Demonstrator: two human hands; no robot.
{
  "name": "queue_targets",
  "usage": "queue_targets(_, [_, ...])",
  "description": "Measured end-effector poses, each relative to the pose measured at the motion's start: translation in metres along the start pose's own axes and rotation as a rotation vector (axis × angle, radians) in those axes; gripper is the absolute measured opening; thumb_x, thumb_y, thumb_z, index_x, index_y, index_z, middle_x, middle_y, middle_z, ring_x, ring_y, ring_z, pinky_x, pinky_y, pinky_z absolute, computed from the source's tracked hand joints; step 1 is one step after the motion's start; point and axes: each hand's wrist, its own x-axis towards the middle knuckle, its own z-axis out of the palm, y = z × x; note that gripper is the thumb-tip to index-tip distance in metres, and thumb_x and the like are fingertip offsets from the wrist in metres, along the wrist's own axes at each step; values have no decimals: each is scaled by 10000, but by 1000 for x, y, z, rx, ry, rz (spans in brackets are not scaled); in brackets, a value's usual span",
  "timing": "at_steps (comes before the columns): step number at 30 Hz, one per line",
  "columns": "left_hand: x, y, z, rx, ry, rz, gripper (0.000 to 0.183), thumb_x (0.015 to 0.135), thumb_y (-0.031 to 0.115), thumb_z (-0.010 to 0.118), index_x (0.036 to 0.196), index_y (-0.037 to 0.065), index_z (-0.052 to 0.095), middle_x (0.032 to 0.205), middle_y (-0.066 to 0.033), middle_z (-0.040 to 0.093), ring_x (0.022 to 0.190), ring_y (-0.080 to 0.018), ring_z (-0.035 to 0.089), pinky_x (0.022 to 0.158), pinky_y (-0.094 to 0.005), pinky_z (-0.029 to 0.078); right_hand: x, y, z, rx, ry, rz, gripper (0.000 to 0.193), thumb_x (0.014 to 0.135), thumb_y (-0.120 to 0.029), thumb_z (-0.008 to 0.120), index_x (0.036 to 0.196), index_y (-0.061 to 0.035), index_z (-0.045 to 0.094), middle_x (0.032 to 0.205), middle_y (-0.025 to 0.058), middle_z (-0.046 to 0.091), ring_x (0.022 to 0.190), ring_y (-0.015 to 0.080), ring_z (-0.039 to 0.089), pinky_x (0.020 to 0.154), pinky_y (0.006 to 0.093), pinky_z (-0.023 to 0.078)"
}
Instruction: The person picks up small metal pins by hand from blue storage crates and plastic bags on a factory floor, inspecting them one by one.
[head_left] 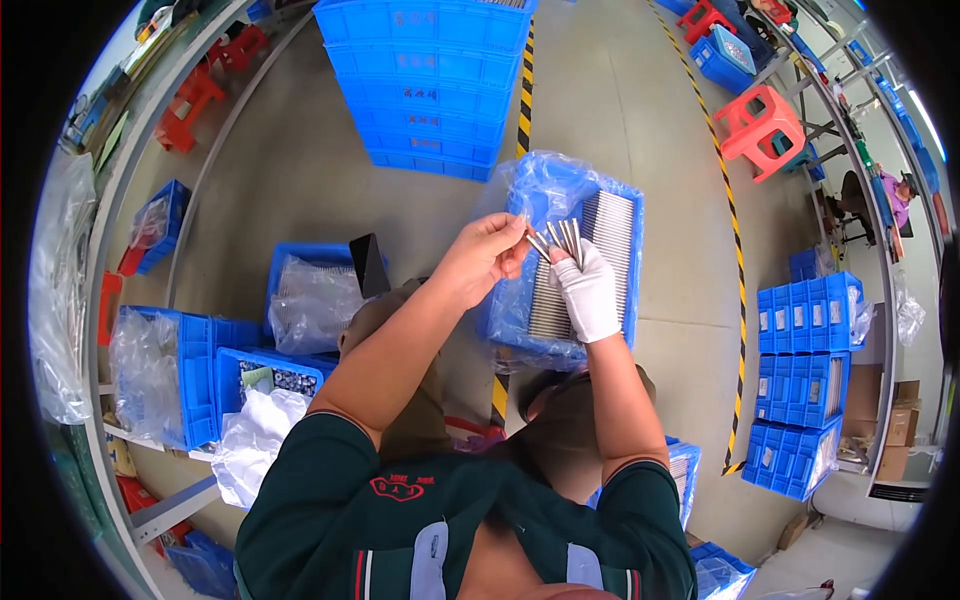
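Several thin, shiny metal rods (566,240) fan out from my right hand (585,292), which wears a white glove and is closed around them. My bare left hand (484,256) is closed in a pinch beside them, its fingertips at the end of one metal rod. Both hands are above a blue plastic crate (636,205) lined with clear plastic film (548,180). Inside that crate lie rows of similar metal rods (612,225), partly covered by my right hand.
A tall stack of blue crates (420,95) stands beyond the hands. To the left are a crate with film-covered parts (315,300), a dark phone (369,265) and a bin of small metal parts (230,390). Stacked crates (805,330) and a red stool (765,130) are at right.
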Motion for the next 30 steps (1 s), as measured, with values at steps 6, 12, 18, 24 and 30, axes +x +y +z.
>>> queue_targets(6, [6,-1,1,12,12,5,167,864,217,535,819,56,535,614,4,470,524,-74,395,500,-227,339,5,0,-2,-219,96,-131,123,814,-136,583,804,-17,552,557,33,497,510,78,440,476,246,375])
queue_targets(12, [1,5,-4,241,103,138,139,820,156,585,838,18,589,683,-38,559,574,-99,506,529,-231,433,2,-12,4,-491,177,-305,171,793,-175,588,892,-36,570,675,171,571,609,307,576,556,355,436])
queue_targets(18, [-5,-15,3,433,42,122,192,820,190,594,765,6,597,654,-31,562,555,-83,492,510,-215,393,-9,6,-5,-575,230,-379,130,778,-139,611,842,-32,575,611,146,564,530,270,561,504,340,431])
queue_targets(24, [-6,-4,0,549,86,134,196,822,189,592,774,-1,602,657,-21,558,566,-68,482,515,-212,392,-4,3,0,-563,195,-393,127,786,-130,603,831,-17,568,588,132,550,499,238,535,488,325,414])
queue_targets(30, [0,2,1,830,204,325,187,817,168,592,807,-19,609,663,-12,548,609,-54,467,538,-211,385,4,2,-1,-508,165,-365,127,793,-119,594,865,-17,572,597,115,551,507,185,518,501,308,414])
